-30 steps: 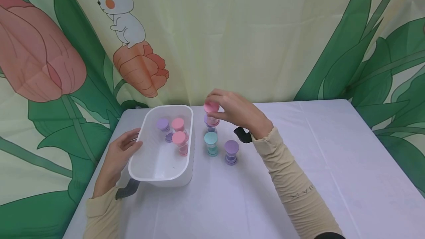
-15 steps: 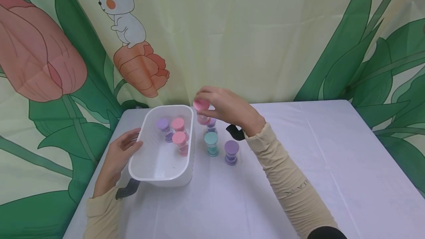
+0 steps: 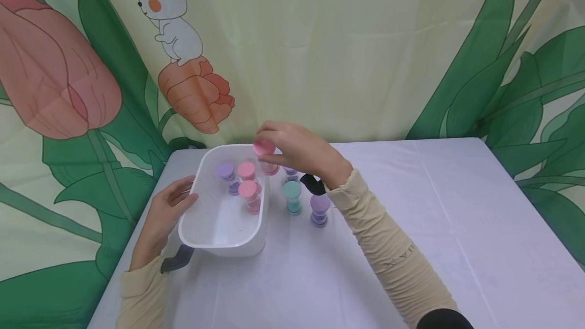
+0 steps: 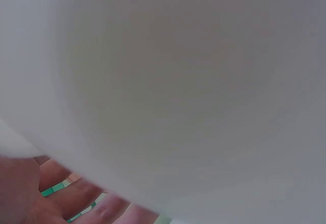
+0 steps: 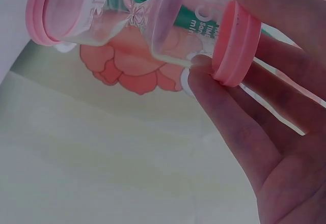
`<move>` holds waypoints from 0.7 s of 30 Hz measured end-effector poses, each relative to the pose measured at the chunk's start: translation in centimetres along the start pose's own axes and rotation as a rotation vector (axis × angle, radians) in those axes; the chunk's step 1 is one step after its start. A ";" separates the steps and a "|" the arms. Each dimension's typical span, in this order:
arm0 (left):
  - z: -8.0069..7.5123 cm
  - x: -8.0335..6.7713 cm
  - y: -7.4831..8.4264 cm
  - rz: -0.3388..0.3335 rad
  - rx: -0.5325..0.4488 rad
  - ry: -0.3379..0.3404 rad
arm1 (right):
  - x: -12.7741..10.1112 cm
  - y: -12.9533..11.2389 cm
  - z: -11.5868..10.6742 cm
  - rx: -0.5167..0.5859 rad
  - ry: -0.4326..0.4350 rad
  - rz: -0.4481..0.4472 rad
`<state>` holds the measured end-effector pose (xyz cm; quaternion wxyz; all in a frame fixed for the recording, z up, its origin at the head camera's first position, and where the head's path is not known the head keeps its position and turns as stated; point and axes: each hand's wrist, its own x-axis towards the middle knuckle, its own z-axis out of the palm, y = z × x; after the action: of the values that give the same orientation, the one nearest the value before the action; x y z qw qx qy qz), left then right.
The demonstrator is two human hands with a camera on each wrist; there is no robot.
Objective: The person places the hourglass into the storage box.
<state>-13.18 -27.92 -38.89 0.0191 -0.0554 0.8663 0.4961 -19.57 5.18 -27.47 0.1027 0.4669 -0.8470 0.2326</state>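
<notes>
While the pink sand timer (image 3: 265, 156) looks small from the head view, its clear glass is shown in the right wrist view. It is pinched by the right hand (image 3: 303, 151) at one pink cap. The white tub (image 3: 219, 240) is touched by the relaxed left hand (image 3: 162, 217).

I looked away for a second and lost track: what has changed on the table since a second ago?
The right hand, still pinching the pink sand timer by its top cap, has carried it left, from above the timers on the table to the white bin's right rim. The left hand still rests on the bin's left side; the timers in the bin, the teal timer and the purple timer have not moved.

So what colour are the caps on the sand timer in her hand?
Pink, clearest in the right wrist view: sand timer, right hand.
</notes>
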 end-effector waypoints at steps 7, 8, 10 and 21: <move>0.0 -0.1 0.1 0.007 -0.002 0.002 | 0.8 -0.6 0.5 0.007 -0.006 -0.007; 0.0 -0.1 0.1 0.009 0.000 0.001 | 0.9 -0.7 0.5 0.005 -0.009 -0.008; -0.1 -0.2 0.0 0.013 0.000 0.001 | 1.2 -0.8 0.7 0.005 -0.013 -0.007; -0.1 -0.1 0.0 0.010 -0.011 -0.005 | 2.1 -1.6 1.4 -0.013 -0.036 -0.020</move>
<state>-13.03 -27.96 -38.79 0.0184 -0.0503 0.8638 0.5009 -19.35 2.20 -27.35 0.0931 0.4788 -0.8454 0.2175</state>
